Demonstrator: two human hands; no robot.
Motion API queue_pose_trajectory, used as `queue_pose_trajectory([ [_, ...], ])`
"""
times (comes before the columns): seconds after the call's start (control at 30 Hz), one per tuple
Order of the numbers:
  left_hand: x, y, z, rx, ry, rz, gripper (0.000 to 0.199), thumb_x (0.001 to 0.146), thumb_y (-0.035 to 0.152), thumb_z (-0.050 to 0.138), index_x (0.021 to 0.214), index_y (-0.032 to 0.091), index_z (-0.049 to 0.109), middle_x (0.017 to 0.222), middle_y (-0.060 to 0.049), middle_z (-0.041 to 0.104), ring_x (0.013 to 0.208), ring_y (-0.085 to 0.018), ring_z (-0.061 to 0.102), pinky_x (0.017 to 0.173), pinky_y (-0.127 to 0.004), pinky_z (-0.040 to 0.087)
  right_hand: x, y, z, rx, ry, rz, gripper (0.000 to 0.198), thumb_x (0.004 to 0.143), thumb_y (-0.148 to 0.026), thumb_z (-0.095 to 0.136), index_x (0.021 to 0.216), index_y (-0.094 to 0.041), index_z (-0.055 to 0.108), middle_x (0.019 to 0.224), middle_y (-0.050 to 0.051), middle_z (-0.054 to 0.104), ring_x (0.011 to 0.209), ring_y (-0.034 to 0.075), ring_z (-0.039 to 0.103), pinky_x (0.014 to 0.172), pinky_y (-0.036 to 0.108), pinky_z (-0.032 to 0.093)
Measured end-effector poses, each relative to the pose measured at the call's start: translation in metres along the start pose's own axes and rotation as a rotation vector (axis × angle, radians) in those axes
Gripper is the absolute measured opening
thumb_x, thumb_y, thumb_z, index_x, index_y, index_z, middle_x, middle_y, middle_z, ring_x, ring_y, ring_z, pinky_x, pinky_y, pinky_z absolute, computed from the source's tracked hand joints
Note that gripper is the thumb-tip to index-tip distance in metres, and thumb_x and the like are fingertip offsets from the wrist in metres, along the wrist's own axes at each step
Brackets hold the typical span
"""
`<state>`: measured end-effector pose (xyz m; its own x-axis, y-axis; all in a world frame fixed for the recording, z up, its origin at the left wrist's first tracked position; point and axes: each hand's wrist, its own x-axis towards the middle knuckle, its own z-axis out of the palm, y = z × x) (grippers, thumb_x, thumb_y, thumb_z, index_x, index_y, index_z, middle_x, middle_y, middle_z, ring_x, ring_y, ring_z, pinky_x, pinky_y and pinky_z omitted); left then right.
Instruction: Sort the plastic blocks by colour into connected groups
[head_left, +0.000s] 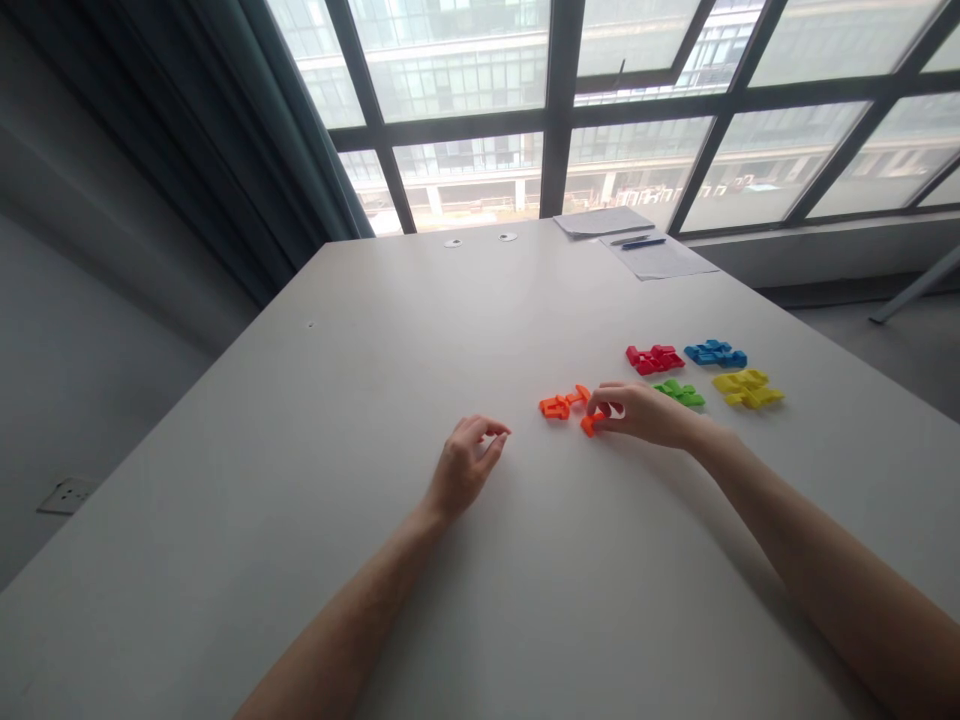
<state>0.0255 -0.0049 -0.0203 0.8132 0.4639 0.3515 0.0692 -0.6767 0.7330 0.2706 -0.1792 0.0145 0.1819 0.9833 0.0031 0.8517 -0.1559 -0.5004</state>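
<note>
My right hand [637,412] reaches in from the right, with thumb and fingers closed on a small orange plastic piece [589,425] at the table top. Just beyond the fingertips, more orange plastic pieces [555,407] lie loose in a small group. Left of them, my left hand [466,462] rests near the table with fingers loosely curled, a gap between thumb and forefinger, and nothing visible in it. Partly hidden behind my right hand is a cluster of green pieces [679,392].
Red pieces [655,359], blue pieces [716,353] and yellow pieces [748,388] lie in separate clusters at the right. Papers [667,260] and a dark blue pen [643,243] are at the far edge of the white table [360,390], before the windows.
</note>
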Motion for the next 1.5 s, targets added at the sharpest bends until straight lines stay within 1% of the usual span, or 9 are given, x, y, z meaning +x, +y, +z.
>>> queue_pose_trajectory([
  [0.17, 0.000, 0.000, 0.000, 0.007, -0.003, 0.002, 0.012, 0.091, 0.021, 0.052, 0.089, 0.019, 0.063, 0.088, -0.004, 0.066, 0.089, -0.017, 0.057, 0.077, -0.029, 0.047, 0.003, 0.007, 0.010, -0.109, 0.155, -0.061, 0.020, 0.089, -0.039, 0.054, 0.094, -0.022, 0.063, 0.090, 0.005, 0.062, 0.070, 0.015, 0.055, 0.062, 0.027, 0.043],
  [0.27, 0.000, 0.000, 0.000, 0.008, -0.002, 0.000, 0.011, 0.091, 0.021, 0.052, 0.089, 0.019, 0.063, 0.089, -0.004, 0.066, 0.089, -0.017, 0.057, 0.078, -0.029, 0.047, 0.006, 0.014, 0.018, -0.174, 0.273, -0.103, 0.028, 0.088, -0.040, 0.057, 0.110, -0.023, 0.061, 0.104, 0.009, 0.062, 0.091, 0.022, 0.058, 0.079, 0.035, 0.048],
  [0.33, 0.000, 0.000, 0.000, 0.005, -0.003, -0.002, 0.011, 0.090, 0.021, 0.052, 0.089, 0.019, 0.063, 0.089, -0.004, 0.066, 0.089, -0.017, 0.057, 0.078, -0.029, 0.047, 0.008, 0.019, 0.024, -0.228, 0.336, -0.109, 0.038, 0.087, -0.041, 0.060, 0.121, -0.025, 0.057, 0.117, 0.011, 0.061, 0.106, 0.027, 0.055, 0.090, 0.043, 0.046],
  [0.43, 0.000, 0.001, 0.000, 0.002, -0.006, -0.008, 0.011, 0.091, 0.020, 0.052, 0.088, 0.019, 0.063, 0.089, -0.004, 0.065, 0.089, -0.017, 0.057, 0.077, -0.028, 0.047, 0.011, 0.024, 0.031, -0.271, 0.340, -0.091, 0.043, 0.087, -0.039, 0.059, 0.128, -0.026, 0.054, 0.126, 0.009, 0.060, 0.116, 0.028, 0.052, 0.098, 0.048, 0.042],
  [0.63, 0.000, 0.000, 0.000, 0.004, -0.009, -0.007, 0.012, 0.091, 0.021, 0.052, 0.088, 0.019, 0.063, 0.089, -0.004, 0.065, 0.089, -0.017, 0.057, 0.077, -0.028, 0.046, 0.011, 0.019, 0.036, -0.265, 0.308, -0.088, 0.034, 0.089, -0.036, 0.057, 0.121, -0.025, 0.058, 0.122, 0.008, 0.064, 0.116, 0.027, 0.054, 0.097, 0.046, 0.042],
  [0.9, 0.000, 0.000, 0.000, 0.007, -0.012, -0.008, 0.012, 0.091, 0.022, 0.051, 0.088, 0.019, 0.063, 0.089, -0.004, 0.065, 0.089, -0.018, 0.057, 0.078, -0.030, 0.047, 0.008, 0.016, 0.028, -0.187, 0.257, -0.152, 0.030, 0.091, -0.036, 0.055, 0.119, -0.029, 0.061, 0.128, 0.009, 0.059, 0.115, 0.026, 0.055, 0.097, 0.046, 0.043],
  [1.13, 0.000, 0.001, 0.000, 0.003, -0.009, -0.014, 0.013, 0.091, 0.022, 0.051, 0.088, 0.019, 0.064, 0.089, -0.005, 0.066, 0.089, -0.018, 0.058, 0.078, -0.030, 0.048, 0.008, 0.010, 0.022, -0.108, 0.275, -0.201, 0.018, 0.091, -0.029, 0.052, 0.100, -0.027, 0.067, 0.121, 0.009, 0.061, 0.112, 0.025, 0.055, 0.097, 0.046, 0.044],
  [1.3, 0.000, 0.001, 0.000, 0.009, -0.010, -0.007, 0.012, 0.091, 0.021, 0.052, 0.088, 0.019, 0.064, 0.089, -0.004, 0.066, 0.089, -0.017, 0.058, 0.077, -0.028, 0.047, 0.006, 0.008, 0.017, -0.101, 0.277, -0.217, 0.010, 0.087, -0.032, 0.060, 0.087, -0.024, 0.066, 0.118, 0.009, 0.061, 0.111, 0.025, 0.053, 0.097, 0.046, 0.042],
  [1.5, 0.000, 0.000, 0.000, -0.001, -0.010, 0.000, 0.012, 0.091, 0.020, 0.052, 0.087, 0.019, 0.064, 0.089, -0.004, 0.066, 0.090, -0.017, 0.057, 0.077, -0.028, 0.047, 0.002, 0.006, 0.006, -0.136, 0.209, -0.212, 0.021, 0.084, -0.040, 0.064, 0.072, -0.022, 0.063, 0.114, 0.008, 0.060, 0.110, 0.026, 0.053, 0.096, 0.046, 0.041],
])
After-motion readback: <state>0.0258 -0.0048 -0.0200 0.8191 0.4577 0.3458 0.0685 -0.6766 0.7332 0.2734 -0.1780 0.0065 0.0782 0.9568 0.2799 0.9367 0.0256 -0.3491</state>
